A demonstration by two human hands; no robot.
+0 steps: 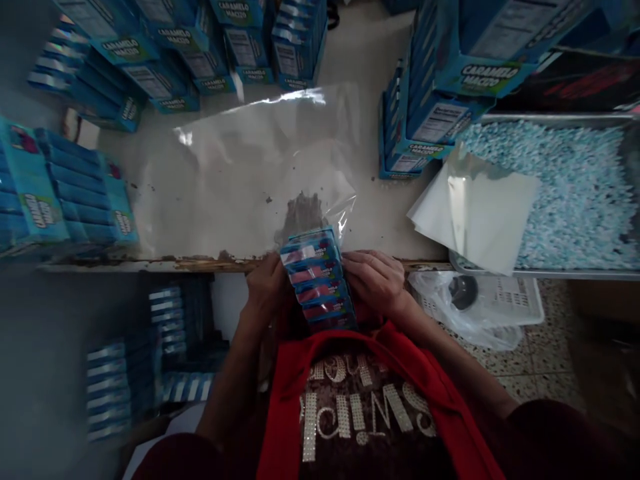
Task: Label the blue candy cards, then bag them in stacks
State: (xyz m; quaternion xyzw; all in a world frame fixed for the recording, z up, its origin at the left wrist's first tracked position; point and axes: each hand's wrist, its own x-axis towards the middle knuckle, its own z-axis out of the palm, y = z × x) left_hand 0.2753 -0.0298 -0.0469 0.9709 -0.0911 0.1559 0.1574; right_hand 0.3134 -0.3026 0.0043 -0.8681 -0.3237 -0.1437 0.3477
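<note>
A pack of blue candy boxes, its front lettered in white with pinkish-red patches, leans at the table's front edge, close against my body. My left hand is curled closed at the pack's left side, fingertips partly hidden. On the opposite side, my right hand presses its bent fingers together against the pack. Clear plastic film spreads over the table behind the pack and reaches its upper end. Whether either hand also pinches the film, I cannot tell.
Stacked blue candy cartons line the back left, with more cartons at far left. Another stack stands right of centre. A metal tray holds blue-white pieces, with white sheets over its corner. A white basket sits below.
</note>
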